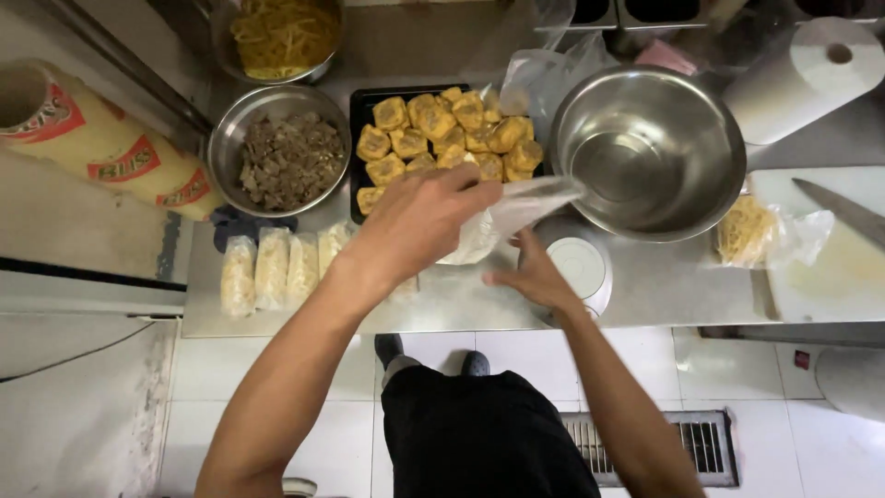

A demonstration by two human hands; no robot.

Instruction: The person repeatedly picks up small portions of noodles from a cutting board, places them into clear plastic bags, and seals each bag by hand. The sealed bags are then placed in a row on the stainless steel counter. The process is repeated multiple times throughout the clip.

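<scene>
My left hand (419,219) reaches forward over the steel counter and grips a clear plastic bag (516,210) with pale noodles in its lower part. My right hand (533,274) is under and beside the bag, fingers spread, touching its bottom near a small white scale (583,267). Just beyond the bag lies a black tray (359,106) of fried golden tofu pieces (442,134). An empty steel bowl (648,152) stands to the right of the bag.
A steel bowl of brown cooked meat (288,157) sits left of the tray, a bowl of yellow noodles (281,35) behind it. Several filled noodle bags (277,269) lie at front left. A paper roll (802,78), cutting board (830,267), knife (843,210) and a noodle bag (751,231) are at right.
</scene>
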